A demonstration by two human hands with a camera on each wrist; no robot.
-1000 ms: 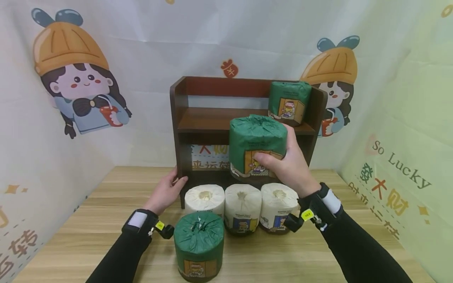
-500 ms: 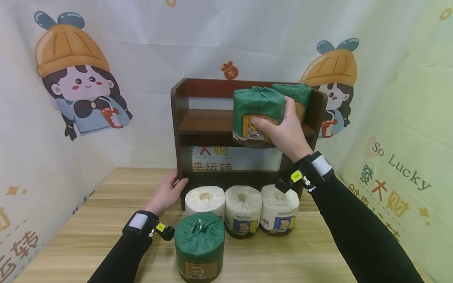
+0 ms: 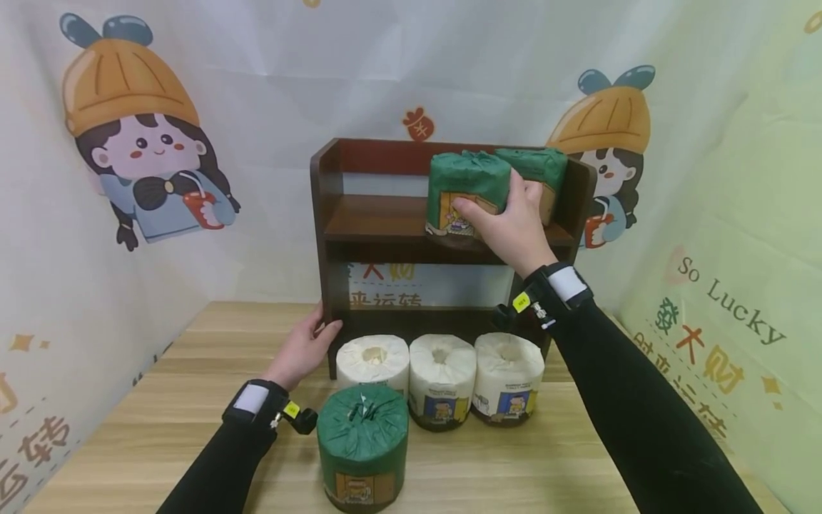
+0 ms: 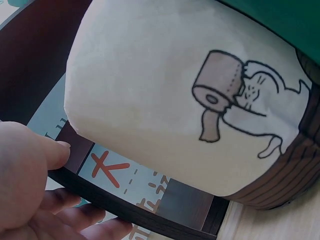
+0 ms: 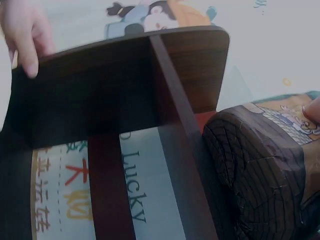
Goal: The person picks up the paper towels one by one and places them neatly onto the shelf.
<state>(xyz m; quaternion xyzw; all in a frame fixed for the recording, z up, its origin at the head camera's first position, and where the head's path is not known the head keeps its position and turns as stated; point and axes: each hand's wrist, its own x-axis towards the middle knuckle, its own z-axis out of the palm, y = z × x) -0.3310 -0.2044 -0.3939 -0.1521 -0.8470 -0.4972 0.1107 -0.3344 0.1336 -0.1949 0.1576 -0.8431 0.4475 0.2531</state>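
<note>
Thumb and fingers of my right hand (image 3: pixel 514 221) pinch a green roll (image 3: pixel 467 184) at the front of the upper board (image 3: pixel 379 216) of the shelf (image 3: pixel 317 207), touching it or not I cannot tell, while my left hand (image 3: pixel 303 351) grips the shelf's left side. Just behind the held roll, a second green roll (image 3: pixel 546 170) stands at the shelf's right end; in front of the shelf, three white rolls (image 3: pixel 442 389) stand in a row on the table (image 3: pixel 514 471), with a third green roll (image 3: pixel 362 446) before the leftmost.
</note>
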